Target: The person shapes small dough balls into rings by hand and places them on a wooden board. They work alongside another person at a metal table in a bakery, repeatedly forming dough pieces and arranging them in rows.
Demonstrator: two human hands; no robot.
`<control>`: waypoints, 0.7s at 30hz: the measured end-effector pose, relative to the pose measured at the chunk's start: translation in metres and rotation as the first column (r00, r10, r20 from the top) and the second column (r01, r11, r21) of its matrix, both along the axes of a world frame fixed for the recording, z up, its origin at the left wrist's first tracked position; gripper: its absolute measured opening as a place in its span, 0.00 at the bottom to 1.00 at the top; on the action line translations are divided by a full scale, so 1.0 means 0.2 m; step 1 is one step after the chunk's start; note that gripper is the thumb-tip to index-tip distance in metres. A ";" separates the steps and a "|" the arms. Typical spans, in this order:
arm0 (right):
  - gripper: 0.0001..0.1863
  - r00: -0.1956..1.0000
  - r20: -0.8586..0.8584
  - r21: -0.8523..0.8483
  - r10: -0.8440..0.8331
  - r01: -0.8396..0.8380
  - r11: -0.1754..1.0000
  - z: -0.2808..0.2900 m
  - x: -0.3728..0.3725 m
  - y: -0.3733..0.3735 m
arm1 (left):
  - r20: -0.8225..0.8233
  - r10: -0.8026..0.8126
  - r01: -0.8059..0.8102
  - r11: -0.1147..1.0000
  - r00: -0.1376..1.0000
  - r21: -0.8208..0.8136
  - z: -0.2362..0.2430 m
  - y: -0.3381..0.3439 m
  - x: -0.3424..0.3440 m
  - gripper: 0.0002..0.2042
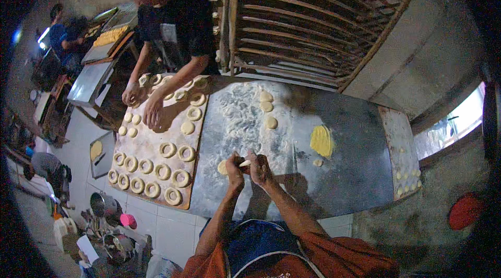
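Note:
My left hand (236, 169) and my right hand (259, 168) are closed around a small pale piece of dough (245, 162), held between them over the floured metal worktop (344, 184). A flat dough round (222, 168) lies beside my left hand, partly hidden by it. Further back lies a short column of dough rounds (271, 122) in scattered flour (240, 113). To the right of them are a yellow smear of soft fat (322, 141) and a small dough bit (318, 163).
A wooden board (151, 147) with many dough rings fills the left, where a co-worker's hands (152, 111) work. A pale board (391, 127) with small dough pieces is at right, a wooden rack (308, 33) behind, pots (103, 206) at lower left. Other people (70, 43) are further left.

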State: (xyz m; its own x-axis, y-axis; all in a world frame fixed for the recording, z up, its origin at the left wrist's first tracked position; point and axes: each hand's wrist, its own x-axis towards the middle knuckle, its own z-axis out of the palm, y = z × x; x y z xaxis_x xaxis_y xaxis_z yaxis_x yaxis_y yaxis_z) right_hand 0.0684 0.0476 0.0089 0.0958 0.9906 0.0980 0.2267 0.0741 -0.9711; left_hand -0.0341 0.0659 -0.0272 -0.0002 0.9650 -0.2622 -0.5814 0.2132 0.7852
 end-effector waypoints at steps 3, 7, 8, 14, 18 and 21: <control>0.31 0.999 0.034 -0.202 0.024 -0.017 0.979 -0.03 -0.10 0.05 | 0.037 0.091 -0.084 0.980 0.995 -0.178 0.01 0.03 -0.11 0.15; 0.29 0.987 0.037 -0.061 0.158 -0.156 0.986 -0.05 -0.32 0.14 | -0.743 0.150 0.079 0.962 0.652 0.263 -0.01 0.07 -0.34 0.15; 0.29 0.994 0.018 -0.065 0.110 -0.109 0.992 -0.05 -0.39 0.15 | -0.453 0.134 -0.017 0.967 0.881 0.253 -0.02 0.09 -0.40 0.16; 0.28 0.915 0.191 -0.175 0.357 -0.326 0.929 -0.02 -0.79 0.31 | -0.872 0.202 0.101 0.957 0.446 0.273 -0.11 0.17 -0.87 0.11; 0.18 0.815 0.211 -0.013 0.540 -0.550 0.835 0.04 -1.12 0.50 | 0.049 0.536 -0.531 0.843 0.843 -0.089 -0.11 0.30 -1.22 0.09; 0.16 0.750 0.302 0.171 0.588 -0.649 0.741 0.12 -1.30 0.69 | -0.643 0.482 -0.318 0.876 0.595 0.363 -0.05 0.44 -1.58 0.08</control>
State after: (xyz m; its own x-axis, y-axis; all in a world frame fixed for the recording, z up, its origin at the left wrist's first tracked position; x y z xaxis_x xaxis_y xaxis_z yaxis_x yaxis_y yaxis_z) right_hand -0.1914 0.1851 0.0337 -0.5835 0.7586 0.2899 0.2415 0.5029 -0.8299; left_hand -0.3495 0.1534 -0.0374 -0.5004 0.8483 0.1734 0.1656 -0.1028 0.9808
